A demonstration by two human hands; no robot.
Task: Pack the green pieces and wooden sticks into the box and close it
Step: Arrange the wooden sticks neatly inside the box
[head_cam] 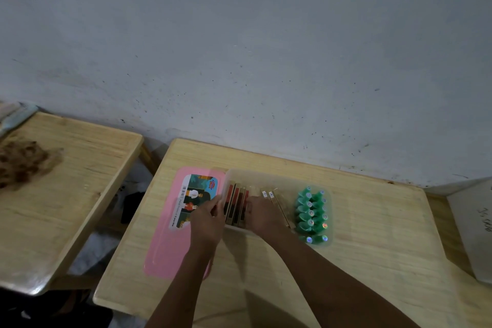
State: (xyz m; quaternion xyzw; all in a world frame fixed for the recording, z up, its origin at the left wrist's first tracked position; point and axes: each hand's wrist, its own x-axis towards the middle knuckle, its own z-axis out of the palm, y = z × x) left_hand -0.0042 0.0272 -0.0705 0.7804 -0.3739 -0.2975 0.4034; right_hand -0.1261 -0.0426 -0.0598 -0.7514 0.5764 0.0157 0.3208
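Two hands: both are down at the clear box [277, 176] on the wooden table [372, 234], working among the wooden sticks [237, 205].
Risk, sticks: they stand on edge in a row, some leaning; a careless push could tip them flat or proud of the rim, and the lid would then not seat.
Risk, box: it is light plastic and could slide toward the wall under a sideways shove.
Risk, green pieces: the green pieces [311, 213] sit packed in two rows at the box's right end; crowding the sticks rightward could knock them loose.
Left hand: the left hand [209, 217] curls at the box's left wall, fingers partly closed against the outermost stick; a true grip cannot be told.
Right hand: the right hand [262, 214] rests loosely spread on the middle sticks, pressing, not gripping.
Lid: the pink lid [170, 234] lies flat left of the box, partly under the left wrist.
Progress: packing looks nearly done; closing remains.
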